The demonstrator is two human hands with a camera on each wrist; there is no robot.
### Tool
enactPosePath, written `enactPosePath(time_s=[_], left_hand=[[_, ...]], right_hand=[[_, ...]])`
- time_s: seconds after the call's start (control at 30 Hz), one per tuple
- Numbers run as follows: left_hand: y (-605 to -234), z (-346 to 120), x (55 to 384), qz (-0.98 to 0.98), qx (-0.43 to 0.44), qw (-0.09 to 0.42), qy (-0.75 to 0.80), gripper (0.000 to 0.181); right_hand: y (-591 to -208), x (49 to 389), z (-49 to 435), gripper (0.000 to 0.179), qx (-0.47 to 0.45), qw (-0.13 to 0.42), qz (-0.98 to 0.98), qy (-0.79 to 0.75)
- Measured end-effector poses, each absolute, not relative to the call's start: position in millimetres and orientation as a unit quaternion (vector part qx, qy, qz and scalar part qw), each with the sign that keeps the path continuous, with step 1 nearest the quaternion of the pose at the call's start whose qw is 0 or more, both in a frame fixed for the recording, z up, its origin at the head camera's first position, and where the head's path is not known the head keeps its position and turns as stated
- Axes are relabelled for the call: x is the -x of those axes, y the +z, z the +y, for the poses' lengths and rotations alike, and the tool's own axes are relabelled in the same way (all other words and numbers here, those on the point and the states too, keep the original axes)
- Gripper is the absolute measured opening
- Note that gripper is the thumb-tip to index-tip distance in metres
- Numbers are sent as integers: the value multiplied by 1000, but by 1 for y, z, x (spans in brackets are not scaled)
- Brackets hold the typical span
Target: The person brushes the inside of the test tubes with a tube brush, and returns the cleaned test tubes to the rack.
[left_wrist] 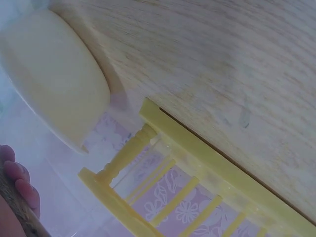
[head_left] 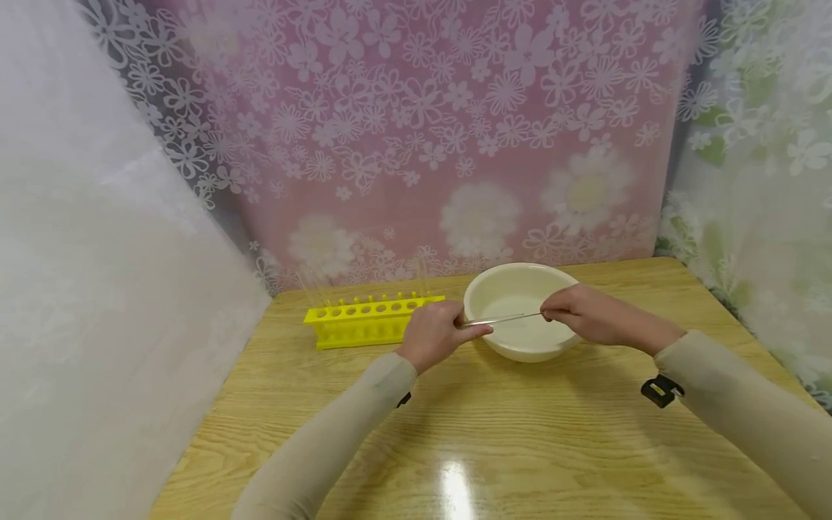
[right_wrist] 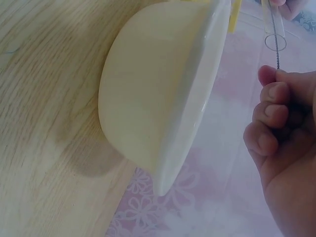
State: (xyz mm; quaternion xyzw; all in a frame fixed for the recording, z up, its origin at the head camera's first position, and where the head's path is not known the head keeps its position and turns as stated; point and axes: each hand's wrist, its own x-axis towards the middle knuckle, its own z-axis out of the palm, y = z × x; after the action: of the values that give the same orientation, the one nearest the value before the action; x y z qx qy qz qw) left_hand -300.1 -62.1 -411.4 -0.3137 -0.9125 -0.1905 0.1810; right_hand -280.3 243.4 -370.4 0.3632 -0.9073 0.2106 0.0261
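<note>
The left hand [head_left: 437, 332] has its fingers curled round one test tube [head_left: 494, 320]; the right hand [head_left: 578, 314] pinches one wire [right_wrist: 278, 57] between thumb and forefinger, its other fingers folded in. The tube is clear, slim and nearly level, held above the left side of the bowl [head_left: 523, 352], its round mouth facing the right hand. The wire is thin, dark and twisted, and runs into that mouth. Below stands the one bowl, cream and wide-rimmed. Just left of it is one yellow rack [head_left: 364, 336] with a row of round holes; clear tubes stand near both its ends, too faint to count surely. One wood-grained worktop [head_left: 390, 462] carries both, with a pink flowered backdrop [head_left: 416, 166] behind.
</note>
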Motion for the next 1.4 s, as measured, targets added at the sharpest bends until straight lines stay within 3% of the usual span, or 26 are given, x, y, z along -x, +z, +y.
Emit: enactPosePath(time_s=[0.27,0.47,0.77,1.13,1.4], left_hand=[[-412,-66,304,-909,317,184,-199,48],[-420,-83,311,-920,288,190,-185,51],[-423,-83,322,-918,291,177,-202,56],[-427,-82,324,-922,282,177,-198,59],[-429,-86,318,-924,282,181,-185,59]], right_hand=[[-366,282,247,20,-358,8,-909,215],[-367,285,276,22,-312,1,-927,210],[-366,294,308,21,-303,36,-933,192],[-365,292,333,23,-266,25,-944,196],[-372,285,337,20,-266,70,-944,184]])
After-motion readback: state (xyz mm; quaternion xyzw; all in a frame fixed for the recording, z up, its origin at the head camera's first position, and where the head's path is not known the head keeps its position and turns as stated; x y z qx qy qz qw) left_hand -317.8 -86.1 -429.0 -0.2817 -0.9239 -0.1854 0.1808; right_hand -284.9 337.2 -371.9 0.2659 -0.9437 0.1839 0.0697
